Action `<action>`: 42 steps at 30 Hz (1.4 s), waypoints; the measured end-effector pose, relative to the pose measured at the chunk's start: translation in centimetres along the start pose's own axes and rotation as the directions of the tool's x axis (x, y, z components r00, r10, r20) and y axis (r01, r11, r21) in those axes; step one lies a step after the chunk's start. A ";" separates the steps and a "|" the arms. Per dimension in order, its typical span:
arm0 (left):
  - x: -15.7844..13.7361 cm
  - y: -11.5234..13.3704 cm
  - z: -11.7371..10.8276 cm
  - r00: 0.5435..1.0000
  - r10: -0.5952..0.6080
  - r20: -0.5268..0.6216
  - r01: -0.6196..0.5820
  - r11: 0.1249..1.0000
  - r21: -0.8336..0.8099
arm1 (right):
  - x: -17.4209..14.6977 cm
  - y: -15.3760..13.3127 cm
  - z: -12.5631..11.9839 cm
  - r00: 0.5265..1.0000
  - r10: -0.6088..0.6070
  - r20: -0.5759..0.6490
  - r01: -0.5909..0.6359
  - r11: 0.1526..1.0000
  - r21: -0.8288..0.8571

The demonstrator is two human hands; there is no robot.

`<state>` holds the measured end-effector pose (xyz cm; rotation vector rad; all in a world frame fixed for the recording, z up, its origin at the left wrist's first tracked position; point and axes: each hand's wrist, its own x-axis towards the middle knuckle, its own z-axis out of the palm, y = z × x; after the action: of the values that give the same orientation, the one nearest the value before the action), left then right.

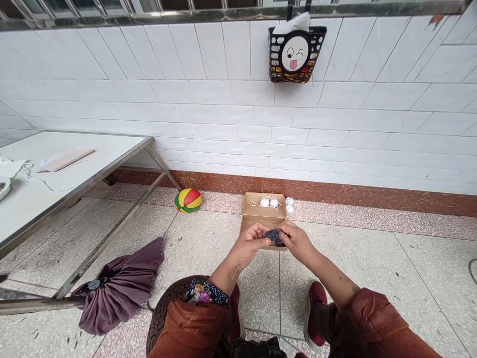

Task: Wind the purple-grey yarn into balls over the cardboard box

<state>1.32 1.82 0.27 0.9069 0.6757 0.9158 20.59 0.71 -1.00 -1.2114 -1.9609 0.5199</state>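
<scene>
Between my two hands is a small bundle of dark grey yarn (274, 235), held just above an open cardboard box (264, 212) on the floor. My left hand (253, 237) pinches the bundle's left side with thumb and fingers. From the right, my right hand (294, 237) grips its other side. White yarn balls (269, 202) with loose strands lie on the box's raised lid. More white balls (289, 204) rest on the floor, right beside the box. My hands hide much of the box's inside.
A white table (112, 144) with metal legs stands at left. Under its edge lies a folded purple umbrella (126, 283). A colourful ball (188, 200) sits near the tiled wall. A black basket (298, 54) hangs above. My shoes flank the floor before the box.
</scene>
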 end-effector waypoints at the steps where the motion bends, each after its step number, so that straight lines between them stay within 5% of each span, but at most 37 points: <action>1: 0.1 -0.1 0.0 0.999 0.009 -0.035 -0.011 0.999 -0.045 | -0.1 -0.1 0.4 1.000 -0.010 0.012 0.010 1.000 -0.026; 5: 0.7 -0.6 -0.2 0.982 0.053 -0.183 -0.066 0.996 -0.066 | -0.8 -1.0 1.4 0.988 -0.119 0.095 0.134 0.977 -0.168; 9: 1.3 -0.7 -1.0 0.934 0.200 -0.296 -0.133 0.964 0.231 | -1.0 -2.0 1.1 0.961 -0.237 0.143 0.266 0.935 -0.233; 14: 1.2 -0.7 -1.2 0.962 0.229 -0.151 -0.117 0.841 0.529 | -0.1 -2.0 -0.7 0.980 -0.196 0.026 0.197 0.971 -0.134; 19: 0.1 -0.1 -0.3 0.996 0.045 0.079 -0.067 0.950 0.306 | 0.5 -0.6 -1.4 0.995 0.030 -0.096 -0.035 0.998 -0.046; 23: 0.0 0.1 0.1 0.992 0.107 -0.067 -0.104 0.993 0.046 | -0.2 -0.6 -0.1 0.999 0.045 0.006 -0.045 0.999 -0.030; 26: 0.6 -0.3 -0.1 0.976 0.151 -0.159 -0.137 0.986 0.094 | -0.7 -1.3 0.7 0.997 -0.017 0.073 0.026 0.992 -0.124; 30: 1.2 -1.1 -0.7 0.961 0.202 -0.189 -0.119 0.918 0.377 | -0.8 -1.9 0.7 0.989 -0.111 0.100 0.134 0.954 -0.269; 35: 1.1 -1.2 -0.8 0.979 0.185 -0.081 -0.104 0.804 0.585 | -0.5 -1.4 -0.1 0.962 -0.235 0.141 0.267 0.921 -0.285; 39: 0.4 -0.5 -0.5 0.996 -0.061 0.068 0.030 0.920 0.391 | 0.2 -0.4 -0.8 0.980 -0.181 0.081 0.192 0.968 -0.163; 42: 0.1 0.1 -0.5 0.991 -0.094 0.096 0.077 0.984 0.163 | 0.7 0.2 -1.0 0.998 -0.057 0.019 0.057 0.998 -0.021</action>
<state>0.93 2.06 0.11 1.0512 0.7005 0.7411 21.36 1.35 -0.23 -1.1643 -2.0156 0.4837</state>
